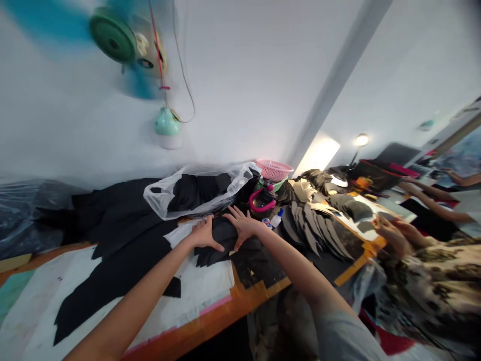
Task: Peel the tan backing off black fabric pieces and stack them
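Both my hands rest on a small stack of black fabric pieces (pixel 216 253) whose edges fan out toward me. My left hand (pixel 204 234) lies at the stack's left side with its thumb stretched toward the middle. From the right, my right hand (pixel 242 226) spreads its fingers across the same pieces, thumb pointing back at me. Neither hand grips anything that I can see. To the left, larger black fabric pieces (pixel 124 260) lie overlapped on white paper (pixel 203 286). Behind my hands sits a clear plastic bag (pixel 160 203) with black fabric inside.
A pink basket (pixel 274 170), a magenta-rimmed item (pixel 262 200) and a small white bottle with a blue cap (pixel 277 218) stand right of my hands. Farther right are dark curved pieces (pixel 311 230) and a co-worker's hands (pixel 391 233). A fan (pixel 112 35) hangs upper left.
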Demonstrator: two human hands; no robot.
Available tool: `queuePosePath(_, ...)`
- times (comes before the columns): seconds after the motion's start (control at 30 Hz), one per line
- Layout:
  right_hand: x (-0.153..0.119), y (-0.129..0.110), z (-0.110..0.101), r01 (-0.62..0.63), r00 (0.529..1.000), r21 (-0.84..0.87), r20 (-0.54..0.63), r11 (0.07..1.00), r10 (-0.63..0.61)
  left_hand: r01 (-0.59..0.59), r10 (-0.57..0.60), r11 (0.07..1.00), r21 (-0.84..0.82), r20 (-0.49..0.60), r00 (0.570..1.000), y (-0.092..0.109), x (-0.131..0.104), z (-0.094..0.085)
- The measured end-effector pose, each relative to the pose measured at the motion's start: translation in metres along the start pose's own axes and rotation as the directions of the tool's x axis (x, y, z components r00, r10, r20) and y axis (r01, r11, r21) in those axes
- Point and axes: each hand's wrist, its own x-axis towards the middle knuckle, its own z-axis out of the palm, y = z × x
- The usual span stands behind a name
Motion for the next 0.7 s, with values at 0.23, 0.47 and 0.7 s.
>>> queuePosePath(0.23, 0.01, 0.002, -0.005, -0.04, 0.996, 0.034, 0.084, 0.999, 0.037, -0.047, 0.044, 0.997, 0.057, 0.053, 0.998, 0.011, 0.0, -0.014)
queuePosePath(0.47, -0.023, -0.003, 0.011, 0.146, 0.97, -0.166, -0.171, 0.975, -0.174, -0.09, 0.1, 0.981, 0.172, -0.046, 0.994, 0.039, -0.043, 0.001)
queuePosePath(0.7, -0.039, -0.019, 0.013, 0.126, 0.962, -0.318, -0.192, 0.94, -0.194, -0.057, 0.044, 0.968, 0.245, 0.06, 0.997, 0.05, -0.056, 0.004)
